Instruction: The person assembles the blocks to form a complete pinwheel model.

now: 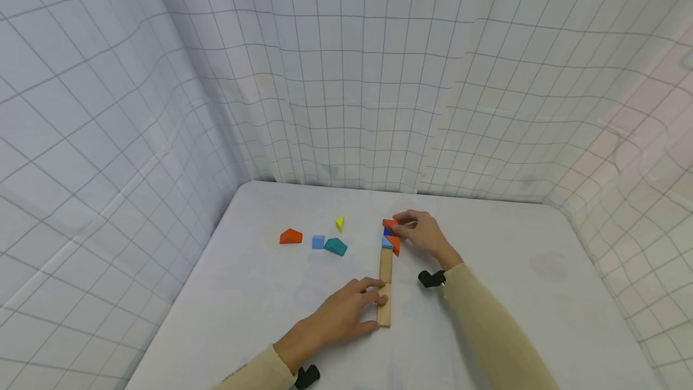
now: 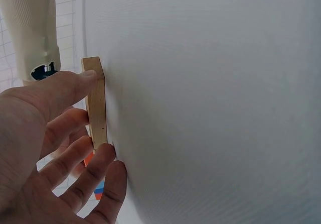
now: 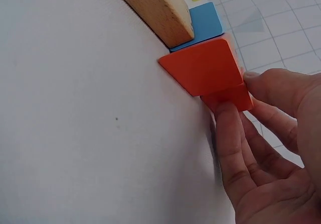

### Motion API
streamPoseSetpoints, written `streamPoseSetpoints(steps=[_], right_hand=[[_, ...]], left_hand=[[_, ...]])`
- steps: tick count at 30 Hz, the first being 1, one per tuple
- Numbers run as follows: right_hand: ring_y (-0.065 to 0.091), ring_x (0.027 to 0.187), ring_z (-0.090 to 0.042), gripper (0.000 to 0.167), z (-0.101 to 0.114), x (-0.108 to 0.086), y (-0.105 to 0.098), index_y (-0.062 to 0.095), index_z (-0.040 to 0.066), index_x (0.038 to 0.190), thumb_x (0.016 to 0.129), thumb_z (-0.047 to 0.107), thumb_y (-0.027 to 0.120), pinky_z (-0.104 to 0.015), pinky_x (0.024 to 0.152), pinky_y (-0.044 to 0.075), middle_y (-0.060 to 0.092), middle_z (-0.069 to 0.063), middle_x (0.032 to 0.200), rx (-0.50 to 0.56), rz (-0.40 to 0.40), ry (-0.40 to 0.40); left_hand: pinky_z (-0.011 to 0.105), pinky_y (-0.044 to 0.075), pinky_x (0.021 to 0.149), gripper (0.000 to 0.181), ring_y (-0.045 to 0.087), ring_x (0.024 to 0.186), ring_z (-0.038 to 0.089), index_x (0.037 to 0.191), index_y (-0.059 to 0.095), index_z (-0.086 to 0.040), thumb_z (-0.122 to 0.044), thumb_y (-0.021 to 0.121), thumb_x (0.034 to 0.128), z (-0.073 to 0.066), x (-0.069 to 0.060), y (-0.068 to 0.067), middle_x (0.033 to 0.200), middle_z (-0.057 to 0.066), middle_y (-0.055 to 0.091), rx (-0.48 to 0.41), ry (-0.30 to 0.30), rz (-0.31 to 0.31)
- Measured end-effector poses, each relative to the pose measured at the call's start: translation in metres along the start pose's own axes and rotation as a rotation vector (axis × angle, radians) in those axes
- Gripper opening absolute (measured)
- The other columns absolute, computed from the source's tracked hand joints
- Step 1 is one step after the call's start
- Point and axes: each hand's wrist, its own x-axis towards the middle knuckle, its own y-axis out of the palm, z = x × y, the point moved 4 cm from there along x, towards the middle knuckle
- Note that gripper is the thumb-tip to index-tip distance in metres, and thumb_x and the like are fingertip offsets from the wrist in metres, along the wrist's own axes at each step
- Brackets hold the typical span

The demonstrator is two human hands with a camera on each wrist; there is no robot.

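Note:
Two wooden blocks lie end to end in a line running away from me. My left hand rests beside the nearer one, its spread fingers and thumb touching its left side. Beyond the wood come a light blue block and a dark blue block. An orange angular block sits against their right side. At the far end my right hand pinches another orange block between thumb and fingers. The fingers partly cover that block.
Left of the line lie an orange block, a light blue block, a teal block and a small yellow block. White gridded curtains surround the white table at the back and sides.

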Motion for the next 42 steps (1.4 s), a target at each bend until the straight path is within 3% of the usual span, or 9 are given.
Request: streamPoseSetpoints(steps=[6, 14, 17, 20, 27, 33, 42], right_hand=[[0.080, 0.132, -0.038, 0.033, 0.0025, 0.0025, -0.0025, 0.078, 0.008, 0.145, 0.114, 0.020, 0.073, -0.058, 0.113, 0.066, 0.082, -0.015, 0.145, -0.057, -0.053, -0.022], [0.074, 0.120, -0.036, 0.029, 0.0046, 0.0011, -0.0045, 0.081, 0.009, 0.143, 0.119, 0.017, 0.066, -0.054, 0.106, 0.065, 0.081, -0.016, 0.140, -0.166, -0.135, 0.004], [0.077, 0.109, -0.031, 0.026, 0.0049, 0.0012, -0.0052, 0.082, 0.006, 0.139, 0.119, 0.013, 0.065, -0.044, 0.097, 0.066, 0.082, -0.018, 0.136, -0.145, -0.150, -0.011], [0.082, 0.106, -0.032, 0.025, 0.0052, 0.0026, -0.0039, 0.083, 0.004, 0.136, 0.119, 0.010, 0.064, -0.043, 0.096, 0.069, 0.084, -0.020, 0.131, -0.114, -0.149, -0.042], [0.081, 0.128, -0.040, 0.030, 0.0040, 0.0036, -0.0034, 0.081, 0.007, 0.140, 0.118, 0.026, 0.073, -0.058, 0.113, 0.066, 0.084, -0.017, 0.137, -0.104, -0.138, -0.024], [0.081, 0.128, -0.037, 0.036, 0.0045, 0.0034, -0.0027, 0.081, 0.011, 0.139, 0.110, 0.032, 0.085, -0.057, 0.114, 0.065, 0.084, -0.014, 0.138, -0.080, -0.144, 0.003], [0.080, 0.129, -0.036, 0.037, 0.0082, 0.0025, 0.0004, 0.081, 0.012, 0.141, 0.109, 0.030, 0.086, -0.057, 0.114, 0.065, 0.083, -0.014, 0.138, -0.054, -0.101, 0.010]], left_hand=[[0.039, 0.061, 0.123, 0.050, 0.064, 0.147, 0.018, 0.151, 0.079, -0.031, -0.040, 0.092, 0.1035, 0.0002, 0.0015, -0.0005, 0.174, -0.010, 0.058, -0.009, -0.013, 0.013], [0.040, 0.061, 0.123, 0.050, 0.064, 0.148, 0.019, 0.150, 0.079, -0.031, -0.039, 0.093, 0.1028, -0.0007, 0.0003, -0.0008, 0.173, -0.010, 0.059, -0.012, -0.020, 0.018], [0.040, 0.061, 0.123, 0.050, 0.065, 0.147, 0.019, 0.150, 0.080, -0.032, -0.039, 0.093, 0.1023, -0.0004, -0.0003, -0.0009, 0.173, -0.010, 0.059, -0.008, -0.016, 0.013], [0.040, 0.061, 0.123, 0.049, 0.065, 0.146, 0.019, 0.149, 0.080, -0.031, -0.039, 0.093, 0.1023, -0.0004, -0.0017, -0.0024, 0.172, -0.009, 0.060, -0.007, -0.015, 0.009], [0.039, 0.062, 0.122, 0.047, 0.065, 0.144, 0.018, 0.147, 0.081, -0.030, -0.037, 0.094, 0.1022, -0.0010, -0.0007, -0.0038, 0.172, -0.009, 0.060, -0.009, 0.000, -0.001], [0.040, 0.062, 0.122, 0.047, 0.066, 0.145, 0.019, 0.147, 0.081, -0.029, -0.038, 0.093, 0.1025, -0.0017, -0.0002, -0.0036, 0.172, -0.009, 0.060, -0.009, 0.004, -0.012], [0.040, 0.062, 0.121, 0.048, 0.066, 0.143, 0.020, 0.148, 0.081, -0.029, -0.037, 0.093, 0.1024, -0.0044, -0.0019, -0.0042, 0.172, -0.007, 0.061, -0.008, 0.007, -0.009]])
